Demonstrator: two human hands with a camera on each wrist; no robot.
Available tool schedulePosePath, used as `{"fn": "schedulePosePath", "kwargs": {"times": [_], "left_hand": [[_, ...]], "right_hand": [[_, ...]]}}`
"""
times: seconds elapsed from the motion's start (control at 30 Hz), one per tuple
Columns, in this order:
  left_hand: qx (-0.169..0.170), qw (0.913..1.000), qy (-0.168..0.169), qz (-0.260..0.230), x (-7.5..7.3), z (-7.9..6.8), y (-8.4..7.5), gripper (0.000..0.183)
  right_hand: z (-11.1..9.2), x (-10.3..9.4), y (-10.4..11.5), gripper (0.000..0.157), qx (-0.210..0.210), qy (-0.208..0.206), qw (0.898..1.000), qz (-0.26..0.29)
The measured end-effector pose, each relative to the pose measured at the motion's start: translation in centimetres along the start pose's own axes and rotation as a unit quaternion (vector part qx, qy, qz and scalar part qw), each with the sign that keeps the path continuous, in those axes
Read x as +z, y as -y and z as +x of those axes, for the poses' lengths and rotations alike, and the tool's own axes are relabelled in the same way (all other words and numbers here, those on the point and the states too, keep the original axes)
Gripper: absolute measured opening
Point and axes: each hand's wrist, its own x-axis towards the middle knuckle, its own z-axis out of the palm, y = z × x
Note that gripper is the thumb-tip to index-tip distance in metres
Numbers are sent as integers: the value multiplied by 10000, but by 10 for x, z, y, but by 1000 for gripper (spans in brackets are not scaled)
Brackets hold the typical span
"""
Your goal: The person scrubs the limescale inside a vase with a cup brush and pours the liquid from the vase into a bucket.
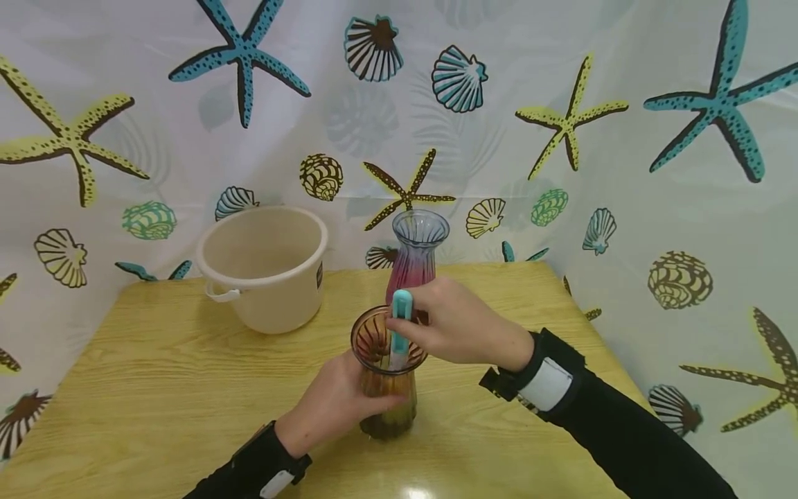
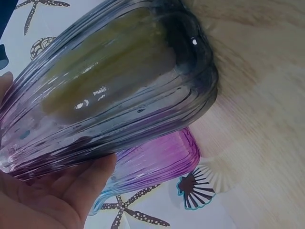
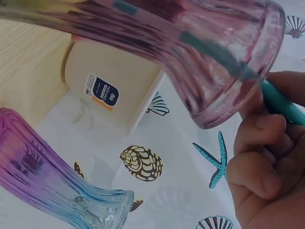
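An amber ribbed glass vase with a flared rim is in front of me on the wooden table. My left hand grips its side, the thumb across the near face. My right hand pinches the teal handle of a sponge bottle brush, which goes down through the vase's mouth. Through the glass in the left wrist view, a yellowish sponge head shows inside the vase, toward the base. In the right wrist view, the teal handle slants out past the vase's rim, with fingers around it.
Close behind the amber vase stands a pink-and-blue glass vase, partly hidden by my right hand. A cream bucket with a handle sits at the back left of the table. A curtain with starfish and shells hangs behind.
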Motion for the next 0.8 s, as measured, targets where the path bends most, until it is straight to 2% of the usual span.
{"fn": "schedulePosePath", "kwargs": {"times": [0.27, 0.4, 0.6, 0.7, 0.8], "left_hand": [[189, 9998, 69, 68, 0, 0, 2, 71], [50, 10000, 50, -47, 3, 1, 2, 75], [-187, 9998, 19, 65, 6, -2, 1, 76], [-213, 9996, 27, 156, 5, -5, 2, 76], [-158, 9995, -75, 253, 4, -5, 3, 75]], "right_hand": [[2, 0, 5, 25, 102, 121, 9982, 586], [1, 1, 8, 16, 174, 68, 9965, 812], [-5, -2, 22, 10, 505, -263, 9904, 1261], [-8, 0, 23, 7, 461, -371, 9904, 1251], [-9, 4, 14, 8, 398, -413, 9941, 923]]}}
